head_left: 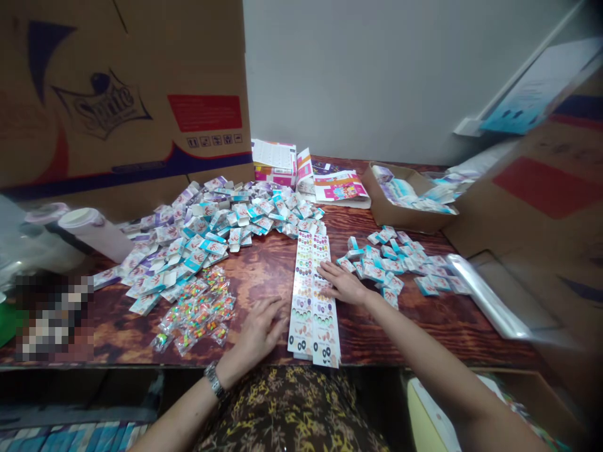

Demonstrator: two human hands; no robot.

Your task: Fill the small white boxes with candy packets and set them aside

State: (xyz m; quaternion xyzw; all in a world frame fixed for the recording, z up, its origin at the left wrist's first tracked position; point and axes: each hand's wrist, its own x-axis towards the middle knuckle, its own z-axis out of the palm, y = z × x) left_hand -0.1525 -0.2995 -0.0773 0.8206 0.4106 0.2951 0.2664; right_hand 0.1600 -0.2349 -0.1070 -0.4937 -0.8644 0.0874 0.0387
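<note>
Two long strips of printed card [313, 301] lie side by side on the dark wooden table [264, 285], patterned with rows of small coloured designs. My right hand [343, 282] rests flat on the strips' right side, fingers apart. My left hand [259, 333] lies palm down at their left edge, with its fingertips at or against the card. A metal wristwatch [214, 380] circles my left wrist. Left of that hand are small clear bags of colourful pieces [198, 311]. Beyond them spreads a large heap of white and teal folded cartons [202, 232].
A smaller carton heap [391, 260] lies to the right. Behind it are a cardboard tray of cartons [400, 210], printed sheets [340, 186] and a stack of leaflets [274, 162]. A clear film roll [485, 295], a white bottle [89, 232] and upright cardboard [117, 100] border the table.
</note>
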